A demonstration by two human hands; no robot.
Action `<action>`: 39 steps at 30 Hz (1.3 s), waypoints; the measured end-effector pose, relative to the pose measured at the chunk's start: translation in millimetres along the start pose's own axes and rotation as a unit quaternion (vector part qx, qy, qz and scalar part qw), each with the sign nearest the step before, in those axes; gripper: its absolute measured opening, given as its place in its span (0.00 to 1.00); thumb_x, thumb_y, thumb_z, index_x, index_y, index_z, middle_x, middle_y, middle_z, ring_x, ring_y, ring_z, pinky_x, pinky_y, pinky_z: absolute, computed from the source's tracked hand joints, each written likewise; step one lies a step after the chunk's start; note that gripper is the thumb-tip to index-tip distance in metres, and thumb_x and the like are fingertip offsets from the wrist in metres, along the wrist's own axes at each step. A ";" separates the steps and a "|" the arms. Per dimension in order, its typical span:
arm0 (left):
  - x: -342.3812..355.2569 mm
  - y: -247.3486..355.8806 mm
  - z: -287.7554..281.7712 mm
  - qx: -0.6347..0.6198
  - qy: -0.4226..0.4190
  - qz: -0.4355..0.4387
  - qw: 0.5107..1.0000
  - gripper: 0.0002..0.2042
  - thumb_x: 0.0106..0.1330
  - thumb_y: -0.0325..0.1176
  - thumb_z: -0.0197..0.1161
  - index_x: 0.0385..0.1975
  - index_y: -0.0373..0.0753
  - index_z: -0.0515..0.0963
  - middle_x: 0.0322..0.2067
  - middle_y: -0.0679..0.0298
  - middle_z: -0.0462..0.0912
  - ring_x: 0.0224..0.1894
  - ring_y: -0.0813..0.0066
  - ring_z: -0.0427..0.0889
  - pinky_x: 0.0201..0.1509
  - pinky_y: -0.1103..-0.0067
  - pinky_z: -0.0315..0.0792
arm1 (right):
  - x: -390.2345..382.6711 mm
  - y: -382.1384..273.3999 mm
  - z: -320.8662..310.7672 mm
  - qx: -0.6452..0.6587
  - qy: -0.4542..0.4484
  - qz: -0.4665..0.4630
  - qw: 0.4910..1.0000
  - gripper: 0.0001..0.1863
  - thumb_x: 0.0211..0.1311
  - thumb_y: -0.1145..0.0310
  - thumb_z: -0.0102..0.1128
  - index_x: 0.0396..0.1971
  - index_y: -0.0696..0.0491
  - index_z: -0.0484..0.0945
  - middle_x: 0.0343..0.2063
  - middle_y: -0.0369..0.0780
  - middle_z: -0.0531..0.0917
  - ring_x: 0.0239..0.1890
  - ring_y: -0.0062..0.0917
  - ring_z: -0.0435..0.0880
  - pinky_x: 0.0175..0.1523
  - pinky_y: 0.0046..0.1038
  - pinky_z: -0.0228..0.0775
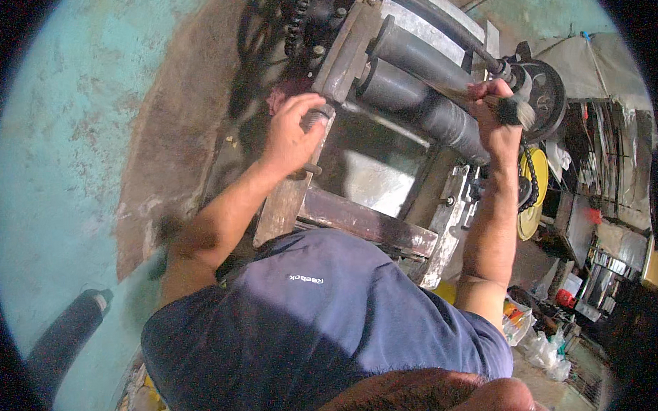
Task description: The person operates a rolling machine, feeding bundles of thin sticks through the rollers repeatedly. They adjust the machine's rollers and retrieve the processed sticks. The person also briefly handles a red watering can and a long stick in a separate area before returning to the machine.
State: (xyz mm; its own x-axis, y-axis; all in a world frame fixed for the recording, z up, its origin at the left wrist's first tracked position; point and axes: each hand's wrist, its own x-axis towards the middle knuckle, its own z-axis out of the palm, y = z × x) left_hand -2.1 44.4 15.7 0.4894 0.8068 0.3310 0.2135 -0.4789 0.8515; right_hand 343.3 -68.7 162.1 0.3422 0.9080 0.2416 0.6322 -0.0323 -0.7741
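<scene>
Brush [515, 112]: raised at the right end of a bank of dark rollers [418, 54], its pale bristles [529, 116] pointing right, in front of a dark flywheel [553, 100] as the camera sees it.
Right grip [493, 109]: fingers closed around the brush, just behind its dark band.
Left grip [294, 130]: fingers curled at a bolt [319, 117] on the worn frame [280, 211]; whether they clasp it or merely rest there cannot be told.
Handling: the brush looks light, probably stiff in the handle and soft at the tip; the sensible hold is the handle close to the band, clear of the bristles. Any residue could make it slippery.
Rollers: smooth and apparently heavy, rigid cylinders, by contrast.
Hidden: most of the handle lies behind the fingers, and the right hand and forearm cover the lower roller's far end.
Hard to read: bristle tips blur against the flywheel; contact between brush and machinery cannot be judged. Black fisheye corners cut off the workshop's edges.
</scene>
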 end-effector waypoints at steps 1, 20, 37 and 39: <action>-13.0 4.2 2.4 0.019 -0.003 0.004 1.000 0.18 0.60 0.32 0.68 0.51 0.38 0.81 0.53 0.54 0.82 0.57 0.56 0.80 0.65 0.65 0.71 | 0.4 -11.1 -7.2 -0.094 0.008 0.020 0.995 0.07 0.58 0.73 0.64 0.34 0.57 0.77 0.38 0.40 0.84 0.45 0.31 0.82 0.57 0.34 0.74; -45.7 24.7 37.3 0.250 -0.040 0.049 0.966 0.19 0.58 0.43 0.71 0.49 0.47 0.82 0.54 0.63 0.83 0.58 0.59 0.79 0.60 0.64 0.72 | -65.8 40.9 -59.6 0.068 0.186 -0.024 0.980 0.08 0.59 0.72 0.64 0.38 0.55 0.79 0.41 0.41 0.86 0.47 0.29 0.83 0.56 0.34 0.76; -49.1 60.9 55.9 -0.142 0.086 -0.218 0.962 0.17 0.73 0.37 0.60 0.54 0.33 0.72 0.39 0.61 0.80 0.38 0.73 0.81 0.47 0.74 0.77 | -173.5 44.9 134.3 0.485 -0.192 0.199 0.830 0.36 0.74 0.61 0.58 0.76 0.53 0.57 0.66 0.44 0.73 0.62 0.31 0.78 0.65 0.34 0.70; -76.0 57.2 79.1 -0.140 0.045 -0.189 0.971 0.16 0.73 0.36 0.63 0.52 0.31 0.72 0.42 0.59 0.82 0.42 0.71 0.81 0.51 0.74 0.76 | -196.1 47.6 146.7 0.425 -0.269 0.170 0.847 0.35 0.75 0.56 0.57 0.75 0.53 0.59 0.63 0.44 0.76 0.59 0.30 0.79 0.65 0.33 0.70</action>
State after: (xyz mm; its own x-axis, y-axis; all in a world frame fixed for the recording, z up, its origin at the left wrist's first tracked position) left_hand 39.8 -71.7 7.0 0.3423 0.9396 -0.0034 0.1198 -0.0401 0.9920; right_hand 204.4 -187.0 -7.9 -0.1063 0.9730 -0.2048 -0.2478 -0.2254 -0.9422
